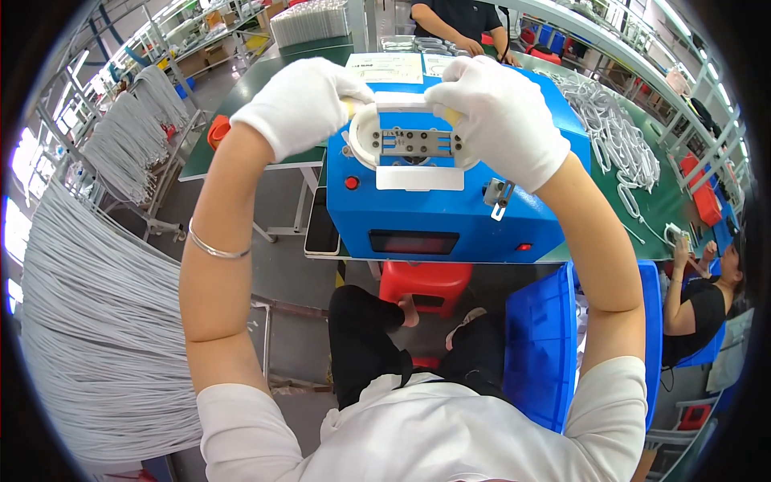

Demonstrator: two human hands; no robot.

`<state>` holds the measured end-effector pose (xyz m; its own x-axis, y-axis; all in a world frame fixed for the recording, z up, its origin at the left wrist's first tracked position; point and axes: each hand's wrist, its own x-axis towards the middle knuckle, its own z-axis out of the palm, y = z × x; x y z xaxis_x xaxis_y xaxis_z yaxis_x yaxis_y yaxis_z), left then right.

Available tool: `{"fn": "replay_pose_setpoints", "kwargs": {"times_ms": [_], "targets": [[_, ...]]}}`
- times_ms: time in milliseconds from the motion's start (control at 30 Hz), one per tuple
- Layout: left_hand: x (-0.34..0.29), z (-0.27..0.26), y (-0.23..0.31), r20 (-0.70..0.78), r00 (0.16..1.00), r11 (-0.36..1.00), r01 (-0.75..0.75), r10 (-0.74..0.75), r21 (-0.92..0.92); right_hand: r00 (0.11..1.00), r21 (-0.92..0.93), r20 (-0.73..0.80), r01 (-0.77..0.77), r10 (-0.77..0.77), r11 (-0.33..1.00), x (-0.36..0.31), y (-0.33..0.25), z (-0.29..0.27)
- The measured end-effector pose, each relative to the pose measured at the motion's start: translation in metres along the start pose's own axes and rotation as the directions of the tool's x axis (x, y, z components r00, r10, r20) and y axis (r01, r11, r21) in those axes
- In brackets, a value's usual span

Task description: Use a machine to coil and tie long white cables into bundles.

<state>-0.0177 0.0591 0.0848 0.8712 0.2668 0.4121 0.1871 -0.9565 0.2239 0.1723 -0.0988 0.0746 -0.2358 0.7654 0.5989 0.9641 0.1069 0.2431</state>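
Cable loop (361,132) between left hand (301,104), right hand (498,116).

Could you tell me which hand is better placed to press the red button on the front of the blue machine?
Left, probably. The left hand rests at the white fixture's left end, just above the red button on the blue machine. The right hand sits at the fixture's far end.
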Motion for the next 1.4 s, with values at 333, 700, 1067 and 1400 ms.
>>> {"fn": "replay_pose_setpoints", "kwargs": {"times_ms": [333, 700, 1067, 1400], "targets": [[-0.001, 0.043, 0.029, -0.339, 0.941, 0.998, 0.012, 0.009, 0.059, 0.883, 0.241, 0.351, -0.406, 0.311, 0.882, 0.018, 0.005, -0.001], [-0.003, 0.042, 0.032, -0.386, 0.923, 0.989, 0.044, 0.014, 0.14, 0.918, 0.567, 0.247, -0.397, 0.311, 0.722, 0.018, 0.002, 0.021], [0.0, 0.042, 0.023, -0.145, 0.969, 0.964, 0.167, -0.198, -0.206, 0.997, 0.159, 0.001, 0.081, -0.082, 0.984, 0.015, -0.002, 0.008], [-0.013, 0.03, 0.016, -0.078, 0.925, 0.784, 0.269, -0.373, -0.559, 0.938, 0.669, 0.264, -0.346, 0.225, 0.658, 0.022, 0.007, 0.009]]}}
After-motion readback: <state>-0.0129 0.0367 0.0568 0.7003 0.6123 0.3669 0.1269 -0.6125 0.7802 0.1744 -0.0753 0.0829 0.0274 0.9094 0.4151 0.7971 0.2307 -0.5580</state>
